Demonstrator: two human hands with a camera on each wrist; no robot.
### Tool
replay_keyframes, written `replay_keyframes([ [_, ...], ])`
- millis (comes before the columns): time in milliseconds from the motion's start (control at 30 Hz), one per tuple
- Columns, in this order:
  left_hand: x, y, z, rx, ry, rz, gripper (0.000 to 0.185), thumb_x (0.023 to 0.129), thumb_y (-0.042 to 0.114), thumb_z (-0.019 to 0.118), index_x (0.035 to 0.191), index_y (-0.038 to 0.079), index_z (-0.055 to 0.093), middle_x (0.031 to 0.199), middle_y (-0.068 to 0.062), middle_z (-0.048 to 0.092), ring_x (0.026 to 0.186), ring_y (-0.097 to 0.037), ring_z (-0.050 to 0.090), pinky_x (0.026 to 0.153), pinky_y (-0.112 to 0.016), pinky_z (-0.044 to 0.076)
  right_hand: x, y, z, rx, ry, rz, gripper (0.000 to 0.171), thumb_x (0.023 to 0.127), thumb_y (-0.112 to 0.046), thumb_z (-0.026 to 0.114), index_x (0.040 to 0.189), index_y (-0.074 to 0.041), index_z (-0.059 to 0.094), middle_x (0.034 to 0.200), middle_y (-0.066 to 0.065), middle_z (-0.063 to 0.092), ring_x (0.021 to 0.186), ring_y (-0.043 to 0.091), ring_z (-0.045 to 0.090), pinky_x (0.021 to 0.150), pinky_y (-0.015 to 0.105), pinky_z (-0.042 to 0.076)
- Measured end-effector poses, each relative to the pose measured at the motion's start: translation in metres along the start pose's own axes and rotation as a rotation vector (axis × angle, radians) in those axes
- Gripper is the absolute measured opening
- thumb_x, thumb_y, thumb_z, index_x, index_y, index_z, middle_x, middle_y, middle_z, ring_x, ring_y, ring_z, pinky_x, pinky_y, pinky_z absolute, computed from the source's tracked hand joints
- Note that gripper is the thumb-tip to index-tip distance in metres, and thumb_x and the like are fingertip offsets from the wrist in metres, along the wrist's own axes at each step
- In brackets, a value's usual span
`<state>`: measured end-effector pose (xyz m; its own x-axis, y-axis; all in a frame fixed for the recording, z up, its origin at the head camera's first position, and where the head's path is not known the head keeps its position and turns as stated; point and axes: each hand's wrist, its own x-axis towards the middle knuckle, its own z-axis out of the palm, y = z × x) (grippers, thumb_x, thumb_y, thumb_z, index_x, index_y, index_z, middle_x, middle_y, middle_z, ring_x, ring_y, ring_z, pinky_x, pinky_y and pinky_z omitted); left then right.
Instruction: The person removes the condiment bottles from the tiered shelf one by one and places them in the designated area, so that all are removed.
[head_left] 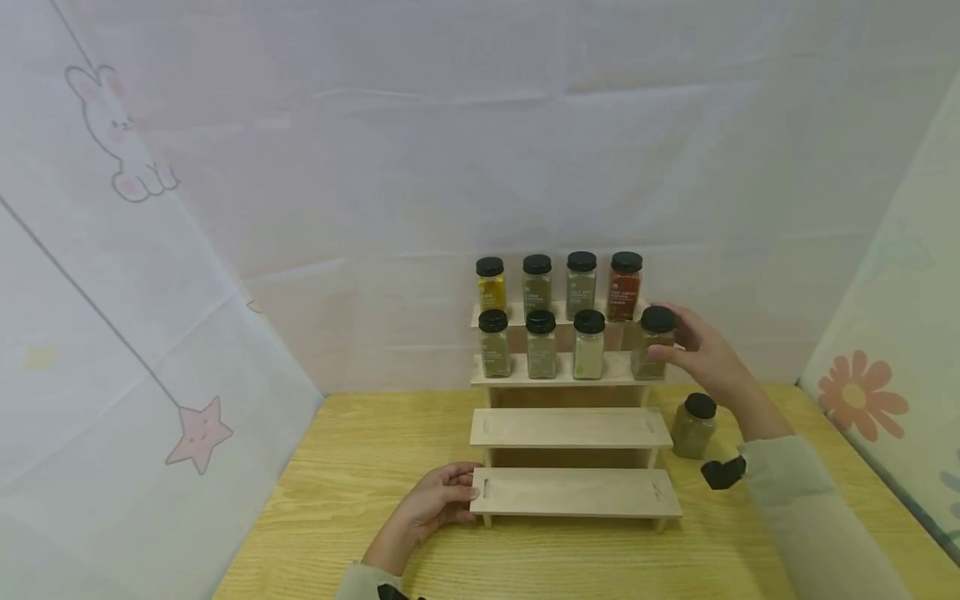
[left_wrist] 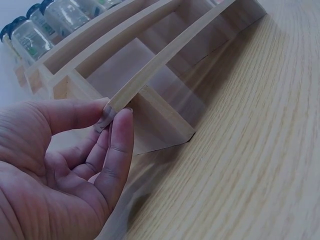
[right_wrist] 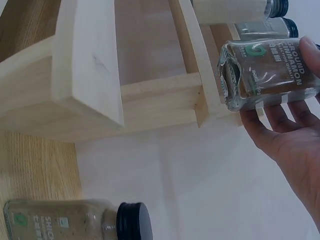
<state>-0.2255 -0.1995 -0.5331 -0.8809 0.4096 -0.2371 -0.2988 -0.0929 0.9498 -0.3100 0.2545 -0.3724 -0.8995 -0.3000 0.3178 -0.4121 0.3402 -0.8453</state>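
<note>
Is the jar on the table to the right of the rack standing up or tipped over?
Upright. The loose jar stands on the table with its black lid on top, beside the rack, below the right hand.

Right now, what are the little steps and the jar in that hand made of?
The steps look like pale bare wood: grain and joints show. The jar in the right hand looks like clear glass, shiny, powder visible inside, with a black cap, probably plastic.

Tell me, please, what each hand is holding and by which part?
The right hand grips a spice jar by its glass body; the left hand pinches the left end of the rack's bottom step.
</note>
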Motion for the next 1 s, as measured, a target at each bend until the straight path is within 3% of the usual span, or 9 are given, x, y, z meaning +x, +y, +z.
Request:
replay_keyframes([
  [500,0.003,-0.003,-0.001,0.033,0.024,0.002,0.062,0.093,0.003,0.068,0.147,-0.008,0.042,0.110,-0.009,0.062,0.090,-0.018,0.068,0.069,-0.027,0.061,-0.028,0.010,-0.029,0.033,0.017,-0.077,0.068,0.100,-0.006,0.062,0.159,-0.019,0.031,0.135,-0.011,0.052,0.117,0.000,0.055,0.084,0.016,0.051],
  [833,0.002,-0.002,-0.001,0.035,0.026,0.000,0.062,0.093,0.004,0.068,0.148,-0.007,0.042,0.112,-0.010,0.062,0.091,-0.019,0.068,0.069,-0.028,0.061,-0.044,0.020,-0.045,-0.071,0.093,-0.011,0.066,0.100,-0.011,0.065,0.158,-0.020,0.034,0.131,-0.011,0.053,0.112,-0.001,0.055,0.082,0.013,0.050],
  [1000,0.002,-0.002,-0.001,0.035,0.021,0.005,0.062,0.093,0.004,0.068,0.148,-0.008,0.041,0.111,-0.010,0.062,0.090,-0.019,0.069,0.069,-0.028,0.061,-0.053,0.026,-0.052,-0.070,0.105,-0.022,0.067,0.100,-0.007,0.063,0.158,-0.018,0.033,0.133,-0.014,0.051,0.116,-0.004,0.053,0.083,0.012,0.049],
])
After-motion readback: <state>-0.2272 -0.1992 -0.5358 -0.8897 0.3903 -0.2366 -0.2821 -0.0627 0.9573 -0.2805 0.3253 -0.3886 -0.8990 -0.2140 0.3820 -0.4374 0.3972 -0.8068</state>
